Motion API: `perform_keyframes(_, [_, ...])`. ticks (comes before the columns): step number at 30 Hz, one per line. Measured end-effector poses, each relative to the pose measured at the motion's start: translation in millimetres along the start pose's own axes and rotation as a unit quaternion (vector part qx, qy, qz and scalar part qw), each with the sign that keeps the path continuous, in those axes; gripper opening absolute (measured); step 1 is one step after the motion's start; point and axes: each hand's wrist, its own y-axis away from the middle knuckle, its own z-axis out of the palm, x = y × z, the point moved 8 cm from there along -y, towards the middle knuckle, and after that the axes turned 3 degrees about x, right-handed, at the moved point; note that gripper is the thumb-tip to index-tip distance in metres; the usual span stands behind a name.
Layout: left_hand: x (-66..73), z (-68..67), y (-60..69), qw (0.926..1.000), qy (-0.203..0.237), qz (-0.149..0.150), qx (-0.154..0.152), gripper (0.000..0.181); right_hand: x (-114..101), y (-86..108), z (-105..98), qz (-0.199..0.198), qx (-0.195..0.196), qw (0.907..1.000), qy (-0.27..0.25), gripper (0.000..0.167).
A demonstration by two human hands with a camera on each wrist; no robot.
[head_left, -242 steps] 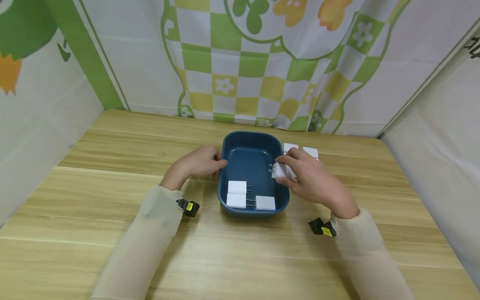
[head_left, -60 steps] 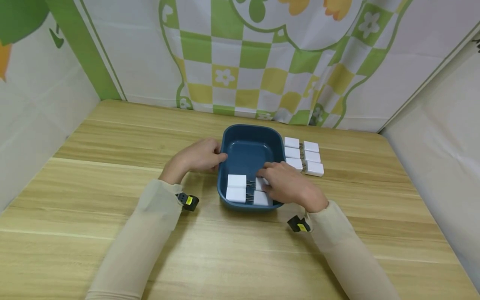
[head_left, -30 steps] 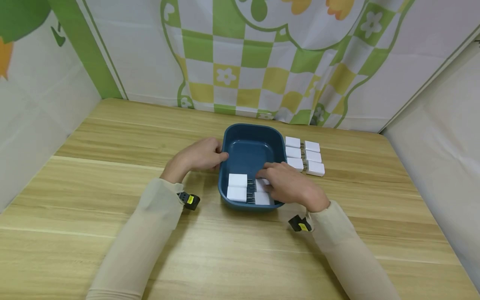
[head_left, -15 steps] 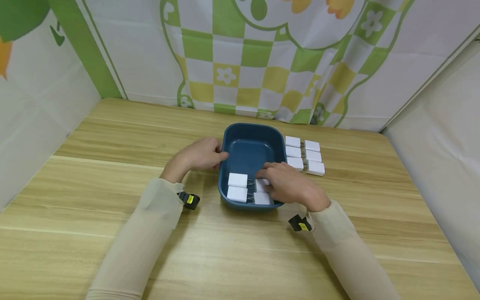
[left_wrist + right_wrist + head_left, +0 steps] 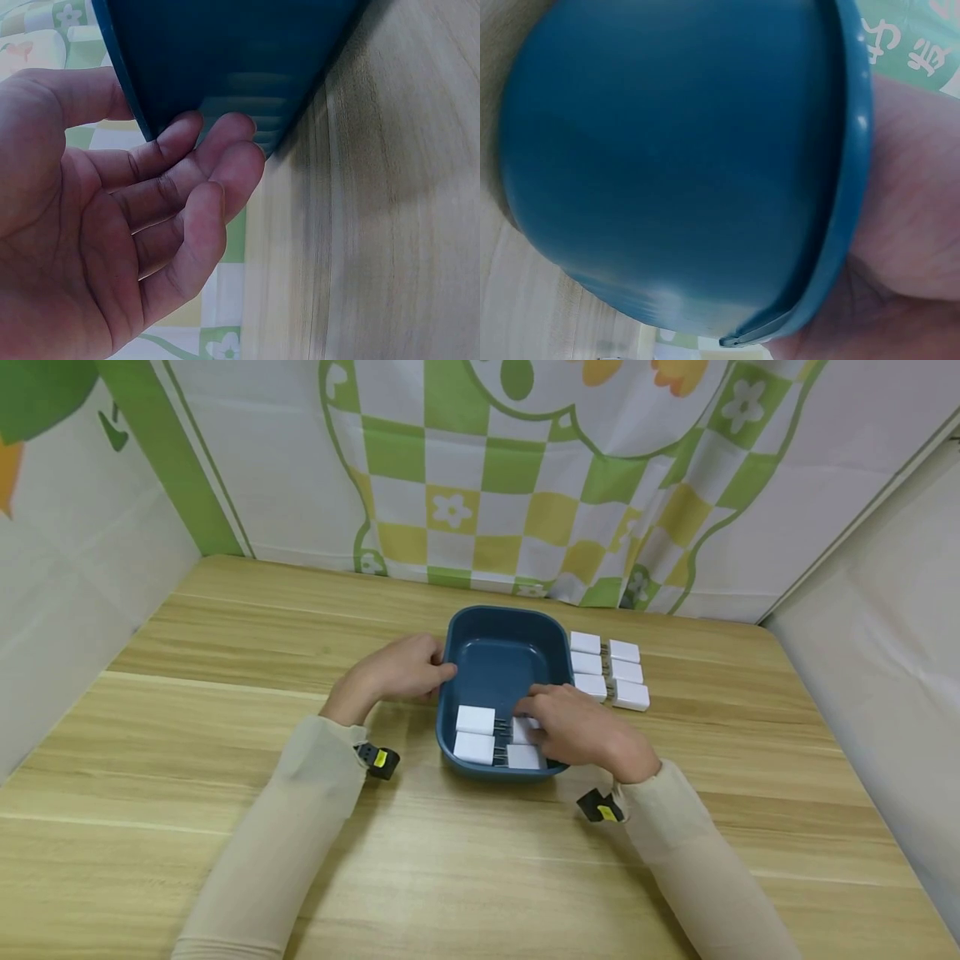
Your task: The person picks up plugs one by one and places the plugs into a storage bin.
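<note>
A: What takes up the most room?
B: The wooden table (image 5: pixel 465 860). Behind it hangs a checked curtain (image 5: pixel 453 460) in green, yellow and white, printed with flowers.
A: Any writing?
B: In the right wrist view, white characters (image 5: pixel 928 57) stand on a green surface at the upper corner; they're turned sideways and cut off, so I can't read them surely.
A: Next in size?
B: Two pale sleeves (image 5: pixel 262 843), then a blue box (image 5: pixel 498 668) with rounded corners, upright on the table between the arms.
A: And the hands?
B: The left hand (image 5: pixel 397 672) grips the box's left wall, thumb over the rim, the other fingers bent along the outside. The right hand (image 5: pixel 581 727) reaches over the right wall, fingers bent round a white plug (image 5: pixel 522 731). The wrist view hides those fingertips, so I can't tell how tight the pinch is.
A: Where's that plug?
B: Inside the box, near right part. Three other plugs (image 5: pixel 474 748) lie with it, making two rows of two. Six more plugs (image 5: pixel 627 672) lie on the table just right of the box, in two columns.
A: Anything smaller?
B: Black devices (image 5: pixel 390 766) at the cuffs, bearing yellow labels (image 5: pixel 381 760) too small to read. Last, metal prongs (image 5: pixel 501 727), facing inward between the columns.
</note>
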Motion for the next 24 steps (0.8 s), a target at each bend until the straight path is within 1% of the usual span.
perform_keyframes(7, [0.6, 0.2, -0.2, 1.0000, 0.001, 0.003, -0.003, 0.032, -2, 1.1, -3, -0.004, 0.007, 1.0000, -0.004, 0.026])
perform_keyframes(12, [0.6, 0.3, -0.9, 1.0000, -0.001, 0.006, -0.001, 0.033, -1, 2.4, -8, -0.014, 0.029, 0.9992, -0.025, 0.028])
perform_keyframes(17, [0.3, -0.1, -1.7, 1.0000, -0.001, 0.008, 0.001, 0.032, 1, 6.1, -17, -0.017, 0.052, 0.9977, -0.041, 0.030])
perform_keyframes(24, [0.3, -0.9, -2.2, 0.9999, -0.001, 0.013, 0.002, 0.031, 7, 12.5, -32, -0.005, 0.079, 0.9950, -0.060, 0.029])
